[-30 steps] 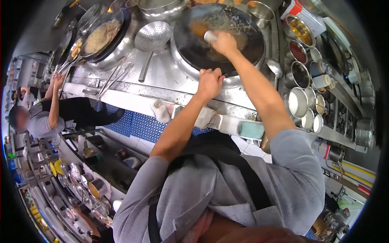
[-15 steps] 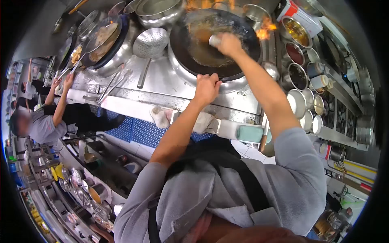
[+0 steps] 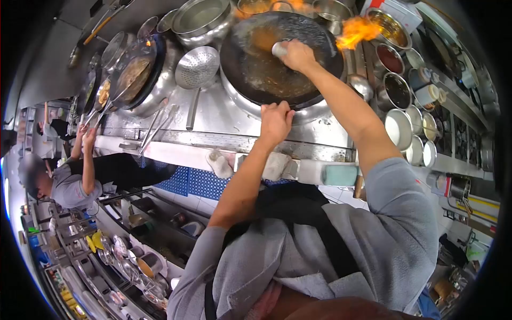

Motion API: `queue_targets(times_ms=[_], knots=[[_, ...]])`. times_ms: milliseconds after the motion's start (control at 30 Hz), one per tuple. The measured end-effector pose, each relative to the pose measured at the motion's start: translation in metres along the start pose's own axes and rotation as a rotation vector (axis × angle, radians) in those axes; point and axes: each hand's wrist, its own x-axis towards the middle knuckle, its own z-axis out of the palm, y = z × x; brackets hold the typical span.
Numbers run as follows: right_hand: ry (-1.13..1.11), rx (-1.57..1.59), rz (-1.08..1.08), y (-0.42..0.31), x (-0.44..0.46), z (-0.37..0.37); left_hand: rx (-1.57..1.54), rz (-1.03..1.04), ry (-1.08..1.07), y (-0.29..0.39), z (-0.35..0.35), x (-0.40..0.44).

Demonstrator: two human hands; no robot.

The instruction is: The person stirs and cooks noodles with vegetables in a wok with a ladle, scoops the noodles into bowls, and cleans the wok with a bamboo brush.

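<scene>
A large black wok point(image 3: 242, 88) sits on the burner ring in front of me, with thin brownish liquid in it. My left hand point(image 3: 276, 124) is closed on the wok's near rim; a cloth under the fingers cannot be made out. Over the middle of the wok, my right hand point(image 3: 300, 55) is closed round a small whitish thing point(image 3: 279, 49), whose kind I cannot tell. Its pale end points left, above the liquid. My right fingers mostly hide it.
Flames point(image 3: 356, 33) rise at the wok's far right edge. A perforated strainer point(image 3: 197, 68) lies left of it, and a ladle point(image 3: 361, 87) rests to the right. Pots of sauce point(image 3: 389, 58) line the right side. A co-worker point(image 3: 80, 184) stands at another wok point(image 3: 140, 74) on the left.
The flame at the right has grown larger. The liquid has spread differently in the wok and looks less foamy. Both hands keep their holds, while the view has shifted slightly.
</scene>
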Motion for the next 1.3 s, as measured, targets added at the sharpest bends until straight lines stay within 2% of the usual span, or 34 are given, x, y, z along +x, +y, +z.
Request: queue_targets(times_ms=[67,133,267,333,367,433,500,533,633,667,700,767,800,867,900,933,1000,1100,1200,1300], knots=[[-0.17,-0.043,-0.094,0.006,-0.025,-0.028,-0.003,0.007,-0.014,-0.002,0.001,-0.001],[-0.245,-0.11,-0.135,0.029,-0.035,-0.059,-0.017,-0.006,-0.026,0.0,-0.003,0.001],[-0.142,-0.042,0.066,0.035,0.026,-0.035,-0.024,0.0,-0.046,-0.003,-0.002,0.003],[-0.154,-0.023,0.187,-0.01,0.05,-0.007,-0.017,0.03,-0.043,-0.007,-0.003,0.002],[-0.169,0.03,0.178,-0.029,0.034,0.002,-0.008,0.035,-0.047,-0.008,0.0,-0.001],[-0.166,0.08,0.097,-0.041,-0.001,0.002,-0.027,0.038,-0.055,-0.006,-0.003,-0.002],[-0.238,0.134,0.026,-0.053,-0.041,-0.018,-0.049,0.113,0.154,0.009,-0.013,-0.006],[-0.3,0.118,-0.102,-0.042,-0.06,-0.026,-0.059,0.142,0.253,0.015,-0.021,-0.01],[-0.408,0.016,-0.175,-0.009,-0.123,-0.102,0.034,0.066,0.17,0.027,-0.035,-0.009],[-0.358,-0.064,-0.164,0.007,-0.136,-0.125,0.086,0.046,0.151,0.029,-0.035,-0.006],[-0.375,-0.121,-0.108,0.02,-0.139,-0.152,0.212,0.039,0.023,0.023,-0.031,-0.003],[-0.235,-0.323,-0.065,0.085,-0.111,-0.148,0.308,0.016,-0.194,0.012,-0.013,0.003],[-0.276,-0.353,0.053,0.092,-0.081,-0.149,0.359,-0.001,-0.316,0.008,-0.006,0.005],[-0.119,-0.278,-0.065,0.117,-0.007,-0.084,0.396,0.012,-0.299,0.005,0.0,0.008],[-0.044,-0.126,-0.024,0.089,0.019,-0.053,0.411,0.019,-0.295,0.002,0.003,0.009],[-0.018,-0.122,-0.024,0.062,0.043,-0.022,0.425,0.023,-0.303,0.0,0.006,0.007],[-0.132,-0.162,0.092,0.001,0.055,0.012,0.446,0.02,-0.299,0.005,0.004,0.01],[-0.174,-0.067,0.007,-0.026,0.014,-0.028,0.466,-0.026,-0.297,0.01,0.001,0.011],[-0.01,0.102,0.005,-0.036,-0.05,-0.089,0.413,0.018,-0.149,0.02,-0.02,0.005],[0.198,0.316,0.018,-0.012,-0.118,-0.126,0.321,0.032,-0.061,0.041,-0.033,-0.019]])
